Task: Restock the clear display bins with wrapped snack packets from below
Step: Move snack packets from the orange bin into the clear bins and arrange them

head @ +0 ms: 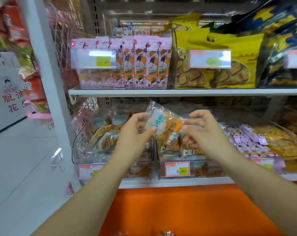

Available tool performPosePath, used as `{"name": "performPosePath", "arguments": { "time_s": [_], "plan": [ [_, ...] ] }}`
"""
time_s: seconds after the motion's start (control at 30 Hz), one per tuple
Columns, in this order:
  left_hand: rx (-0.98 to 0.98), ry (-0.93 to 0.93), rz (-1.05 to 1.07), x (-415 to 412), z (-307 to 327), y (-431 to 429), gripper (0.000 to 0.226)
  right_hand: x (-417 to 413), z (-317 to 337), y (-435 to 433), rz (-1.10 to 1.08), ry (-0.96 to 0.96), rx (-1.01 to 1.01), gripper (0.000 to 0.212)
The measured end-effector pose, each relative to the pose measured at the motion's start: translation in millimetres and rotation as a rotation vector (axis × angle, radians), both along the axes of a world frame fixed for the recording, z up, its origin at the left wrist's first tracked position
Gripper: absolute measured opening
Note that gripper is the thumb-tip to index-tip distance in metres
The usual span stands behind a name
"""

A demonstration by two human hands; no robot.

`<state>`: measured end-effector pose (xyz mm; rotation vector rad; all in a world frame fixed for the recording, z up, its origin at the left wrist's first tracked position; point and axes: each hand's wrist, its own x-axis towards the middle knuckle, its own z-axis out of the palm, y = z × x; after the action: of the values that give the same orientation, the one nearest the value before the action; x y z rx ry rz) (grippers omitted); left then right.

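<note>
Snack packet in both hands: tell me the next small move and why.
Probably lower the snack packet into the left clear bin: the left hand and right hand pinch it just above the bins, and its teal label seems to match the teal-labelled packets there.

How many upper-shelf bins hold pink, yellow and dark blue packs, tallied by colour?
Pink packs: 1 bin
Yellow packs: 1 bin
Dark blue packs: 1 bin
Total: 3 bins
</note>
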<state>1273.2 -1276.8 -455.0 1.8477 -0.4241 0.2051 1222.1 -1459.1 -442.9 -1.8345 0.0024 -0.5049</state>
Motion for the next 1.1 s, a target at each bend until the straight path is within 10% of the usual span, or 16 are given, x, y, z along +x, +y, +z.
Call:
{"name": "performPosePath", "arguments": {
  "time_s": [0.1, 0.3, 0.63, 0.73, 1.1],
  "plan": [
    [0.379, -0.082, -0.013, 12, 4, -14, 0.037, -4, -19, -27, -0.117, -0.078, -0.561, 0.025],
    [0.928, -0.311, 0.04, 30, -2, -53, 0.042, -9, -52, -60, -0.068, 0.033, -0.725, 0.021],
    [1.119, -0.7, 0.142, 31, -28, -45, 0.072, -2, -71, -68, -0.023, 0.024, -1.001, 0.048],
    [1.121, -0.817, 0.09, 22, -44, -41, 0.046, 11, -69, -65, 0.008, 0.038, -1.146, 0.062],
    [1.43, -0.684, -0.035, 33, -48, -40, 0.076, 23, -69, -67, -0.112, 0.038, -1.261, 0.074]
  ]
}}
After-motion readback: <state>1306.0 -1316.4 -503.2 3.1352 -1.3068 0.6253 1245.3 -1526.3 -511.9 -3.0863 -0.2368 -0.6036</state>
